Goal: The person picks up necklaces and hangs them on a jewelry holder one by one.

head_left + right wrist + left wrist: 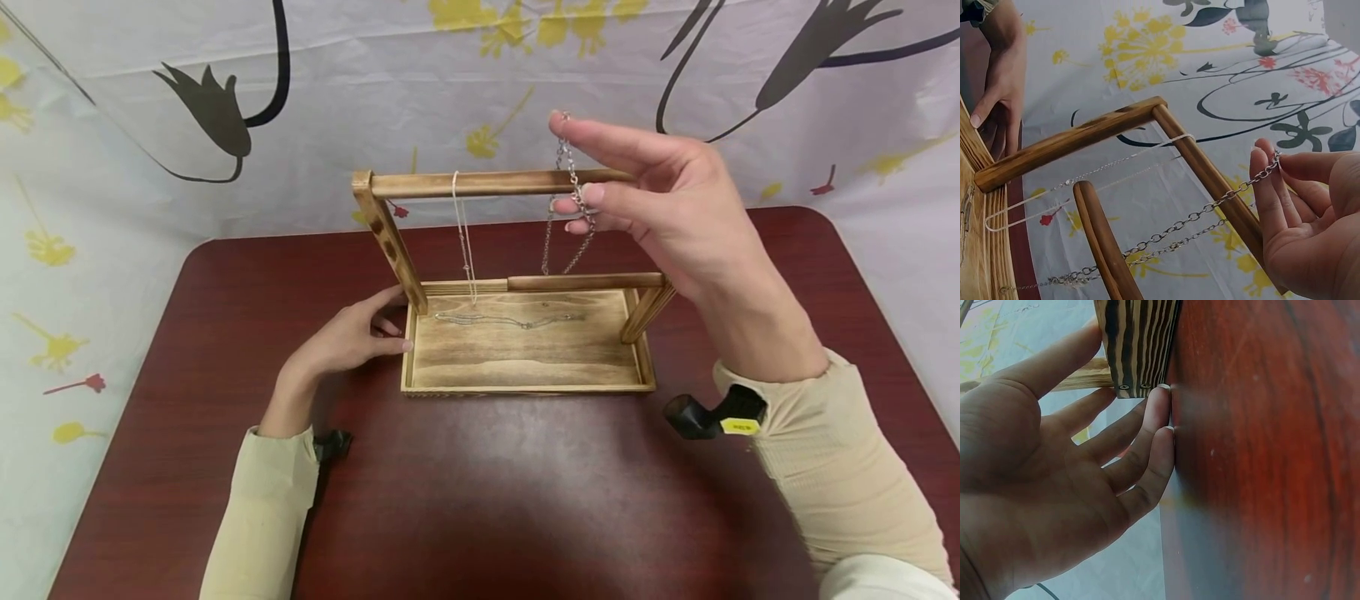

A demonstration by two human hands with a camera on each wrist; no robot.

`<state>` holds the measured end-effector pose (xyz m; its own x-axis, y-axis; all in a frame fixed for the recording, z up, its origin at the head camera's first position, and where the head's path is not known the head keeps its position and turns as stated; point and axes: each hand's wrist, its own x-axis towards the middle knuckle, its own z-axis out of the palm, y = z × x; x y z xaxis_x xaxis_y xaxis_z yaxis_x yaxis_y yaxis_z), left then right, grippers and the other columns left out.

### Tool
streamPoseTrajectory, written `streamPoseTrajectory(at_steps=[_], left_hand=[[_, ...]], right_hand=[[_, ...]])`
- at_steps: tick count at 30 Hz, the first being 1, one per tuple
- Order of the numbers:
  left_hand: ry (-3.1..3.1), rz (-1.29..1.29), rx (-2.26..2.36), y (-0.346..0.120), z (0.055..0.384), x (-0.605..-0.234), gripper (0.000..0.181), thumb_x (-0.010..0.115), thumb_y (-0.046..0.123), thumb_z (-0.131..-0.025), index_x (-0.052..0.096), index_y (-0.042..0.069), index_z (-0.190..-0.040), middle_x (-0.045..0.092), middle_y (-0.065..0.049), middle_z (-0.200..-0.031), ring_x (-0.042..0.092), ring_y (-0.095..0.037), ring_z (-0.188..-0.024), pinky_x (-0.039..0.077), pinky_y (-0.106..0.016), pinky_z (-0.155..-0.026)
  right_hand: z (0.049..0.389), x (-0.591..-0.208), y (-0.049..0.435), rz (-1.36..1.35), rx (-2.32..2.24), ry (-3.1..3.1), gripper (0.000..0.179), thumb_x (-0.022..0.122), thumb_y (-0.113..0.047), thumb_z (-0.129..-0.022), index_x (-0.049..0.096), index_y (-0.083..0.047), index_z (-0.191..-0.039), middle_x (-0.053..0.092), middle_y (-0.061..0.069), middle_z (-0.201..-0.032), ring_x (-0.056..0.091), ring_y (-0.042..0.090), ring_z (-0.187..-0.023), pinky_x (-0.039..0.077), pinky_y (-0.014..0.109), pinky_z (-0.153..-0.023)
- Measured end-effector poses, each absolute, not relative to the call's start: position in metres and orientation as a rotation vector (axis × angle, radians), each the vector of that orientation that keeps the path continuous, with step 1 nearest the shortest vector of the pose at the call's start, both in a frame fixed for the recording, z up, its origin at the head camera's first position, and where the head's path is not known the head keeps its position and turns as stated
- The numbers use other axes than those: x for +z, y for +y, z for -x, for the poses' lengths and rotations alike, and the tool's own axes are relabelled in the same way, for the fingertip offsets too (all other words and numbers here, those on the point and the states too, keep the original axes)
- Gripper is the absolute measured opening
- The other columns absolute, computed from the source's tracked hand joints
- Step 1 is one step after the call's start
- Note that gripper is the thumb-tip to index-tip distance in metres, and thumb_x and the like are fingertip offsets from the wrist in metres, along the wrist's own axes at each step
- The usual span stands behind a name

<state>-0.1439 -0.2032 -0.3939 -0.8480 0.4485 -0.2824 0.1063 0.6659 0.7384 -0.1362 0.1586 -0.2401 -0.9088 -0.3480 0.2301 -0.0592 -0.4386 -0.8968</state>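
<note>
Above the tray's right half, at the height of the top bar (pixel 502 183): silver chain (pixel 1192 217), chunky links, hanging in a long loop from the fingertips of the right hand (pixel 686 196). That hand is clamped on the chain's upper end, thumb near the strand lower down. One strand runs in front of the bar; the other seems to pass behind it.

Just left along the same bar, a thin necklace (pixel 463 233) hangs, its lower end near the tray's back edge. Below both: wooden tray (pixel 525 390), a finer chain (pixel 510 321) lying lengthwise on its floor (details too small to read). Shorter lower bar (pixel 577 283) on the right side.

At the tray's left end, left hand (pixel 345 333): fingers apart, thumb touching the end wall, well apart from the silver chain. All stands on a dark red tabletop (pixel 487 467); flower-printed cloth (pixel 375 92) behind.
</note>
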Motion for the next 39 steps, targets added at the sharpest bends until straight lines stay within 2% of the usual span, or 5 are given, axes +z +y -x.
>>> streamPoseTrajectory(at_steps=[14,23,39], left_hand=[[2.431,-0.438,1.024,-0.204,0.143,-0.394,0.085,0.076,0.021,-0.09,0.026,0.016,-0.159,0.039,-0.012,-0.154,0.062,-0.025,-0.109,0.052,-0.041,-0.088],[2.43,-0.44,1.032,-0.204,0.142,-0.394,0.085,0.076,0.021,-0.091,0.026,0.016,-0.159,0.039,-0.011,-0.155,0.062,-0.025,-0.109,0.052,-0.042,-0.089],[2.437,-0.421,1.032,-0.203,0.142,-0.393,0.085,0.076,0.021,-0.09,0.027,0.017,-0.159,0.04,-0.01,-0.154,0.062,-0.025,-0.109,0.052,-0.04,-0.087]], right_hand=[[0.136,-0.243,0.146,0.585,-2.431,1.565,0.045,0.062,0.017,-0.088,0.06,0.006,-0.132,0.057,0.015,-0.139,0.072,0.03,-0.094,0.059,0.035,-0.075],[0.137,-0.246,0.14,0.575,-2.432,1.517,0.039,0.063,0.016,-0.089,0.064,0.006,-0.127,0.062,0.02,-0.131,0.066,0.033,-0.111,0.057,0.035,-0.085],[0.138,-0.258,0.125,0.57,-2.385,1.471,0.037,0.062,0.011,-0.092,0.062,0.006,-0.129,0.06,0.023,-0.132,0.064,0.033,-0.116,0.054,0.039,-0.093]])
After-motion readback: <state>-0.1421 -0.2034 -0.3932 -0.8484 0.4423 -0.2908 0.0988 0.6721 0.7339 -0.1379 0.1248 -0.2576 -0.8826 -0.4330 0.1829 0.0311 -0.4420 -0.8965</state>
